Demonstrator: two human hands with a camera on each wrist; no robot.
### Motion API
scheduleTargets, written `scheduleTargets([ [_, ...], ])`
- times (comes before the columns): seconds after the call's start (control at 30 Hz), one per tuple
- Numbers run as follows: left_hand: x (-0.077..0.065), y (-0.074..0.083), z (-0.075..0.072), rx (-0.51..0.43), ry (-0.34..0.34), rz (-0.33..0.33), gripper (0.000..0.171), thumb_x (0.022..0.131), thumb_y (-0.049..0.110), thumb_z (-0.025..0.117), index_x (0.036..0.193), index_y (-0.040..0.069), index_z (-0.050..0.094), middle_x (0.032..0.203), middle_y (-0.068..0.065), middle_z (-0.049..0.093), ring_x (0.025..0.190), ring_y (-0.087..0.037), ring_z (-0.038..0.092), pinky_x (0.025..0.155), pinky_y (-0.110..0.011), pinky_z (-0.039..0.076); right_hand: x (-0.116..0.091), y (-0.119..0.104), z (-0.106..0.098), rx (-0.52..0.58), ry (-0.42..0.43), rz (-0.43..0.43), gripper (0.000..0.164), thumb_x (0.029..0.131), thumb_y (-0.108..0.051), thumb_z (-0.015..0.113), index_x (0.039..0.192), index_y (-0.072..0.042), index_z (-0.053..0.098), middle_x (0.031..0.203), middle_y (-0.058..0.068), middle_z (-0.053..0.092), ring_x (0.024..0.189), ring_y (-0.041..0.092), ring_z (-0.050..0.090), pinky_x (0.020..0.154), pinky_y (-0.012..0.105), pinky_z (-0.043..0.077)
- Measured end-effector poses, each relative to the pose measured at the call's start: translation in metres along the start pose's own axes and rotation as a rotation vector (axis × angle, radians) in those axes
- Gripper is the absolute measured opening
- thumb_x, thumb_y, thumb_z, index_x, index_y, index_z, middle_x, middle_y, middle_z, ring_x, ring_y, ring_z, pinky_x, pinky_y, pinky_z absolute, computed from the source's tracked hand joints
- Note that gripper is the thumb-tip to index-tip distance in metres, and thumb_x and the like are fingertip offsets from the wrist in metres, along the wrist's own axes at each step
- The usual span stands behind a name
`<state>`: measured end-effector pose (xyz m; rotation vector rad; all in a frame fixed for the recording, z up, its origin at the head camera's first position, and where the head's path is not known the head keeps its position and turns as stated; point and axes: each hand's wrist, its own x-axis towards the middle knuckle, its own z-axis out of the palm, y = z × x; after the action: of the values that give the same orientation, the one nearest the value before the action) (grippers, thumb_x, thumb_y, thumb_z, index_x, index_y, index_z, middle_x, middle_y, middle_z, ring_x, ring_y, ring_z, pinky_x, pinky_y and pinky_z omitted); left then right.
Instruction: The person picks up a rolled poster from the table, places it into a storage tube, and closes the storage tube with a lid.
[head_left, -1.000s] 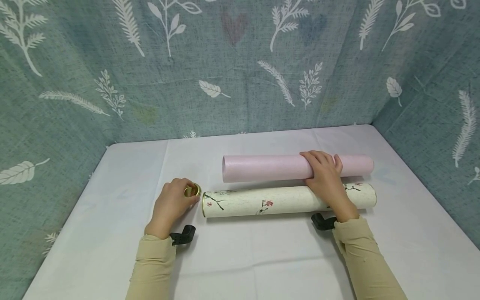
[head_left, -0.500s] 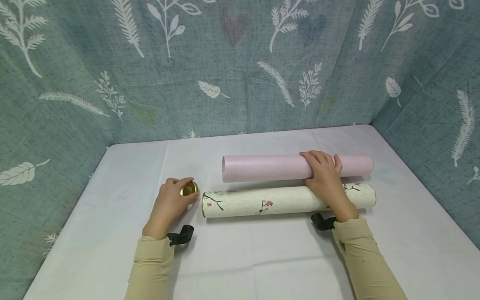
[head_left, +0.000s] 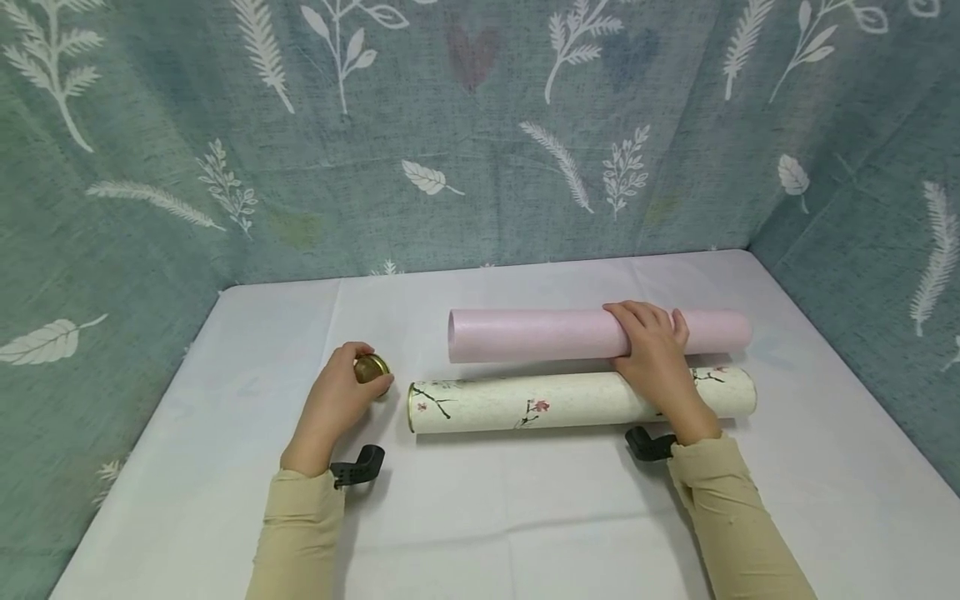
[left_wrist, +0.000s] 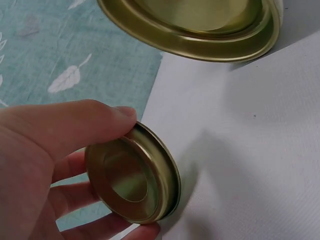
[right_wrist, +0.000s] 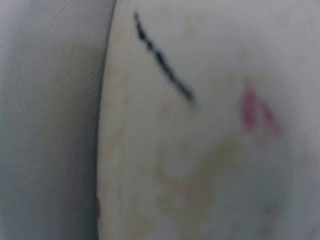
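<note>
My left hand (head_left: 336, 400) pinches a round gold metal lid (left_wrist: 127, 182) between thumb and fingers, just left of the cream tube (head_left: 480, 405). This tube lies sideways, printed with dark branches and red blossoms. Its gold-rimmed end (left_wrist: 200, 47) faces the lid in the left wrist view, a gap between them. Behind it lies a pink roll (head_left: 536, 335), hollow at its left end. My right hand (head_left: 656, 358) reaches across the cream tube and grips the pink roll, fingers over its top and thumb on the near side. Blurred cream tube surface (right_wrist: 200, 150) fills most of the right wrist view.
Both tubes lie on a white-covered table (head_left: 510, 517). A green leaf-patterned curtain (head_left: 480, 167) stands behind the table and along both sides. A black wrist mount (head_left: 358, 467) sits at the left wrist and another mount (head_left: 648, 444) at the right.
My left hand has drawn the lid slightly left, away from the cream tube, and turned it so its face points another way. The right hand and both tubes have stayed put.
</note>
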<state>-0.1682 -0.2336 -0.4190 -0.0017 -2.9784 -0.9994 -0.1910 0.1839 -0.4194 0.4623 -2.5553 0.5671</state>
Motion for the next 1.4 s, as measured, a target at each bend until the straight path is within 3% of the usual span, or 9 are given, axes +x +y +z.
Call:
scheduleTargets([
  [0.13, 0.0001, 0.0001, -0.0012, -0.021, 0.004, -0.02, 0.057, 0.082, 0.037, 0.061, 0.123, 0.008, 0.035, 0.12, -0.017, 0.039, 0.101, -0.033, 0.046, 0.079, -0.046, 0.04, 0.0002, 0.0006, -0.0003, 0.002, 0.0, 0.0, 0.067, 0.062, 0.0, 0.074, 0.123, -0.017, 0.051, 0.123, 0.006, 0.047, 0.116, 0.03, 0.035, 0.096, 0.06, 0.006],
  [0.33, 0.0005, 0.0015, -0.0003, -0.001, 0.022, 0.036, 0.053, 0.083, 0.035, 0.061, 0.125, 0.01, 0.041, 0.117, -0.019, 0.041, 0.098, -0.033, 0.047, 0.078, -0.046, 0.041, -0.0005, 0.0009, -0.0003, 0.009, 0.003, 0.0, 0.067, 0.062, 0.0, 0.075, 0.123, -0.016, 0.051, 0.123, 0.007, 0.047, 0.116, 0.031, 0.035, 0.096, 0.059, 0.005],
  [0.67, 0.0008, 0.0017, 0.0021, 0.041, 0.036, 0.029, 0.034, 0.084, 0.037, 0.059, 0.096, 0.007, 0.05, 0.092, -0.011, 0.048, 0.08, -0.024, 0.046, 0.068, -0.035, 0.037, -0.0011, 0.002, -0.0006, 0.007, 0.008, 0.0, 0.068, 0.062, 0.0, 0.075, 0.123, -0.017, 0.051, 0.123, 0.006, 0.047, 0.116, 0.03, 0.035, 0.096, 0.059, 0.006],
  [0.93, -0.0001, 0.0002, 0.005, 0.058, 0.075, 0.086, 0.027, 0.084, 0.031, 0.06, 0.078, 0.009, 0.046, 0.079, -0.008, 0.044, 0.07, -0.021, 0.041, 0.061, -0.031, 0.032, -0.0017, 0.0033, 0.0003, -0.001, 0.004, -0.001, 0.068, 0.062, 0.0, 0.075, 0.123, -0.017, 0.051, 0.123, 0.006, 0.047, 0.116, 0.03, 0.035, 0.097, 0.059, 0.005],
  [1.17, 0.0001, -0.0018, 0.0061, 0.082, 0.059, 0.084, 0.02, 0.085, 0.027, 0.059, 0.078, 0.011, 0.049, 0.091, -0.011, 0.049, 0.078, -0.024, 0.045, 0.066, -0.035, 0.035, -0.0015, 0.0028, -0.0007, 0.002, 0.013, -0.005, 0.068, 0.062, 0.0, 0.075, 0.123, -0.017, 0.051, 0.122, 0.006, 0.047, 0.116, 0.03, 0.035, 0.096, 0.059, 0.006],
  [1.4, -0.0026, 0.001, 0.005, 0.072, 0.049, -0.018, 0.028, 0.087, 0.038, 0.052, 0.079, 0.012, 0.049, 0.113, -0.011, 0.056, 0.075, -0.022, 0.048, 0.055, -0.029, 0.033, -0.0021, 0.0035, 0.0004, -0.002, 0.009, -0.006, 0.068, 0.062, -0.001, 0.075, 0.123, -0.017, 0.051, 0.122, 0.006, 0.047, 0.115, 0.03, 0.035, 0.096, 0.059, 0.006],
])
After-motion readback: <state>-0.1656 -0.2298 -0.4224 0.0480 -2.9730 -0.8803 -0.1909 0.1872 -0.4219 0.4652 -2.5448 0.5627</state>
